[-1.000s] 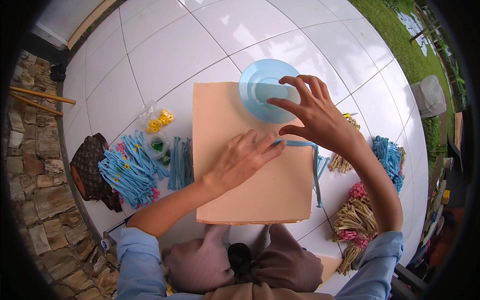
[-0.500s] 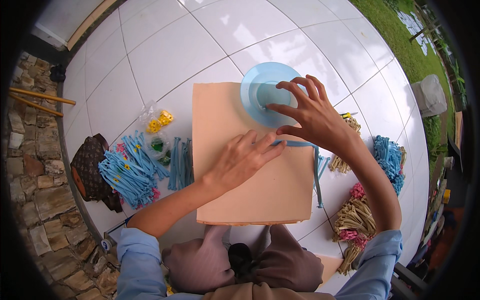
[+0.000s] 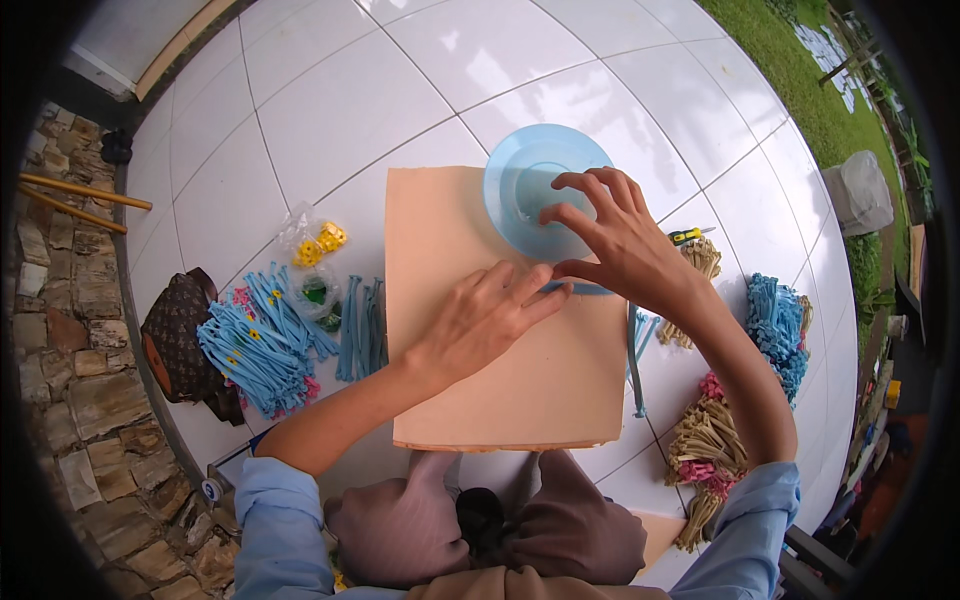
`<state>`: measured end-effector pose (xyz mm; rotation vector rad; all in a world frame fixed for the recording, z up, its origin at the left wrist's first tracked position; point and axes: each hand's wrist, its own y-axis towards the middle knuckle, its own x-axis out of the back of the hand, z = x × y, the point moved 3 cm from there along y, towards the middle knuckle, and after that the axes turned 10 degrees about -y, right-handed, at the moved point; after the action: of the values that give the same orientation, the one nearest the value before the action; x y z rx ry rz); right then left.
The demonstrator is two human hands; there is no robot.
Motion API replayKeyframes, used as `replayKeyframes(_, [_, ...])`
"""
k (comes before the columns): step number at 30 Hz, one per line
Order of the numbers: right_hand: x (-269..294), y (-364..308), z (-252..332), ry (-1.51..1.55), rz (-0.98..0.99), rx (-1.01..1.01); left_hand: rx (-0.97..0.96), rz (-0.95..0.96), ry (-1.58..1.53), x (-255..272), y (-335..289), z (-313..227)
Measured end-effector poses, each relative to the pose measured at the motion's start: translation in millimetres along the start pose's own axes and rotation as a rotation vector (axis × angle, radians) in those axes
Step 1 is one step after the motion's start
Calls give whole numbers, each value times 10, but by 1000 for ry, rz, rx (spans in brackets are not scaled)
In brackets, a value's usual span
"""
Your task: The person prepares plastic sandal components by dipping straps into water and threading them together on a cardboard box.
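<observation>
Peach foam sheet (image 3: 500,370) lies flat on white tiled floor (image 3: 420,70); far edge carries light-blue plate (image 3: 535,190), overhanging the sheet's right corner; left hand (image 3: 480,320) flat, fingers together, pressing the sheet; right hand (image 3: 620,245) fingers spread, fingertips on the plate rim; open tiles beyond; clear bag (image 3: 315,255) with yellow pieces left of sheet.

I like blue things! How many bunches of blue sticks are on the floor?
3: a big blue stick pile at left, a smaller bunch beside the peach sheet, another at right.
</observation>
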<state>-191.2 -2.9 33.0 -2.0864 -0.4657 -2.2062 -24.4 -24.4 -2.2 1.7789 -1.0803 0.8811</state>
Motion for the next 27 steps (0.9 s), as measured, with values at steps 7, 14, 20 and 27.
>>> replayKeyframes(7, [294, -144, -4, 171, 1, -142, 5, -27, -79, 13, 27, -12])
replayKeyframes(14, [159, -817, 284, 42, -175, -167, 51, 3, -63, 9, 19, 0])
replayKeyframes(20, [18, -881, 339, -116, -141, -112, 48, 6, -56, 17, 27, -3])
replayKeyframes(27, [-16, -870, 341, -154, -112, -94, 54, 5, -43, 21, 27, -7])
